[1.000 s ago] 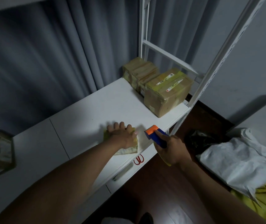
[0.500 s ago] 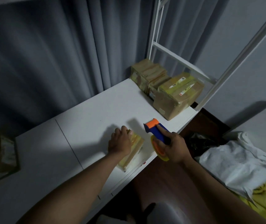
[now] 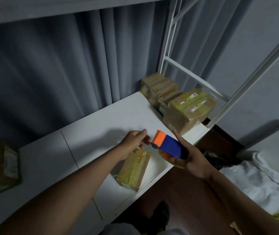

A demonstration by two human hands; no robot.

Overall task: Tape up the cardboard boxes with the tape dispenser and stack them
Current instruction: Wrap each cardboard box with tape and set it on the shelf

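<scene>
A small cardboard box [image 3: 133, 170] wrapped in yellow tape lies near the front edge of the white desk [image 3: 101, 126]. My left hand [image 3: 132, 141] hovers just above its far end, off the box, with loosely curled fingertips close to the orange nose of the tape dispenser [image 3: 167, 145]. My right hand [image 3: 192, 161] holds the blue and orange dispenser from below, index finger stretched along its side; a yellow tape roll shows under it. I cannot tell whether any tape is drawn out.
Several taped boxes [image 3: 188, 111] stand in a row at the desk's right end against a white shelf frame [image 3: 191, 75]. Another box [image 3: 0, 165] sits at far left. Grey curtains hang behind. White and yellow bags [image 3: 254, 182] lie on the dark floor at right.
My left hand lifted off the small box and came up to the dispenser's orange end. My right hand raised the dispenser and tilted it over the box's far end.
</scene>
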